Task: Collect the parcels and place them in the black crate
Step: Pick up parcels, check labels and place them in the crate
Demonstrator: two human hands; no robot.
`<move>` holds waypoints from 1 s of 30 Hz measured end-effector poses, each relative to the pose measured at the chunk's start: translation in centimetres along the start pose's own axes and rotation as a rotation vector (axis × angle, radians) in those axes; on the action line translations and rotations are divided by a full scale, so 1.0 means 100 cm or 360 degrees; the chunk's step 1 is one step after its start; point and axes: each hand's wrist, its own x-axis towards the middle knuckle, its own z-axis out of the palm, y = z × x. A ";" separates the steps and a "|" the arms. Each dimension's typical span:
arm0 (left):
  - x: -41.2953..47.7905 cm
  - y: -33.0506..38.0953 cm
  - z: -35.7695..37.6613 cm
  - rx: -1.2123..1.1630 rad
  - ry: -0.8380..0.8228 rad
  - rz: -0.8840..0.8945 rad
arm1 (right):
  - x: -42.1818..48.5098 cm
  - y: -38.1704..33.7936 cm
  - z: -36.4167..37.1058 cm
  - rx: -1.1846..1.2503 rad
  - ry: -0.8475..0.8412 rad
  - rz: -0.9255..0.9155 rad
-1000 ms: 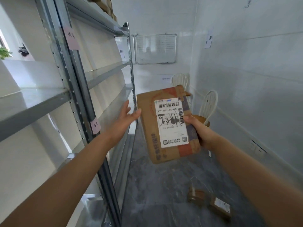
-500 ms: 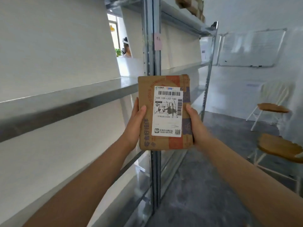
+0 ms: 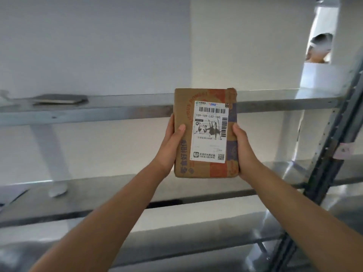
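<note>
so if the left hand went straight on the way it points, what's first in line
Likely the front lip of the metal shelf: the left hand, gripping the parcel, points up and forward at it. How far off it sits is unclear.

Both hands hold a brown parcel (image 3: 204, 134) upright before a metal shelf (image 3: 98, 110): left hand (image 3: 172, 148) on its left edge, right hand (image 3: 243, 152) on its right.
</note>
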 end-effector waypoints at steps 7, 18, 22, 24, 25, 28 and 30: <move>-0.079 0.069 -0.153 0.0259 0.0476 0.0083 | 0.030 0.046 0.176 0.0167 -0.0557 0.0136; -0.264 0.172 -0.355 0.0532 0.1240 0.0172 | -0.017 0.129 0.478 0.0289 -0.1343 0.0373; -0.324 0.193 -0.392 0.0530 0.1474 0.0156 | -0.049 0.148 0.549 0.0337 -0.1612 0.0485; -0.348 0.202 -0.405 0.0554 0.1572 0.0171 | -0.060 0.156 0.579 0.0362 -0.1718 0.0548; -0.357 0.207 -0.411 0.0576 0.1611 0.0183 | -0.064 0.161 0.594 0.0374 -0.1753 0.0572; -0.381 0.219 -0.428 0.0631 0.1721 0.0234 | -0.075 0.175 0.636 0.0384 -0.1862 0.0653; -0.397 0.228 -0.442 0.0697 0.1812 0.0242 | -0.081 0.183 0.664 0.0383 -0.1942 0.0677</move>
